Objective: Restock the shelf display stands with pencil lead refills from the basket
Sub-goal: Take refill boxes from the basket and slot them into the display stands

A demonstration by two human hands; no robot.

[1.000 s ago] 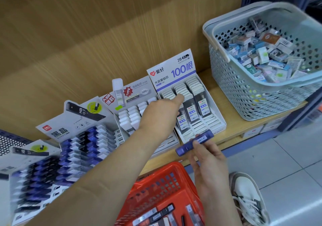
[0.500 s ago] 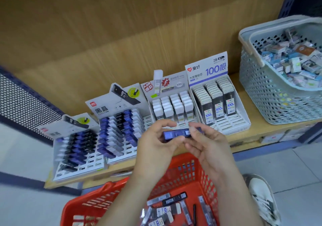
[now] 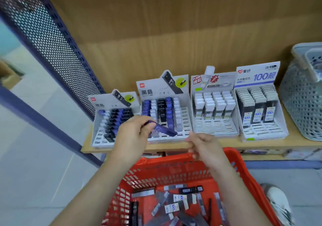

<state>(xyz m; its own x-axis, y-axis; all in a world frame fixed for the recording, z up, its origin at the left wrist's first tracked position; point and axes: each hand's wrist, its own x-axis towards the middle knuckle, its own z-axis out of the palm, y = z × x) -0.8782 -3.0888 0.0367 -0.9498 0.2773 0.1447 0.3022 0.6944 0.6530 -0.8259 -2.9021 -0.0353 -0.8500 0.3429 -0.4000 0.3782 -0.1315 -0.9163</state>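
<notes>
Left hand (image 3: 134, 133), centre-left of frame, pinches a blue refill case (image 3: 165, 131) by one end. The case is tilted, in the air, in front of the lower rows of the second stand and not yet in a slot. Right hand (image 3: 203, 147), centre frame, has fingers loosely curled with nothing visible in them. It sits over the back rim of the red basket (image 3: 163, 163); too blurred to say if it touches.

Stands on the wooden shelf (image 3: 170, 146), left to right:
- first stand (image 3: 111, 121): black and blue cases, front slots bare.
- second stand (image 3: 165, 107): blue, white and black columns, a few front slots open. Likely the target, since the colour matches.
- third stand (image 3: 214, 111): white-capped cases in the back rows, front half empty.
- fourth stand (image 3: 261, 111), "100" header: three columns filled at the back, front rows empty.

Grey basket (image 3: 299, 104) stands at the right edge of the frame, contents unreadable.

Progress estimate: midway at best. Every stand is partly stocked, and every stand has free front slots. Loose refills (image 3: 172, 207) lie in a heap on the red basket's floor at bottom centre, many of them, mixed types. Step in hand: seat this blue case, then back to the basket for more.
</notes>
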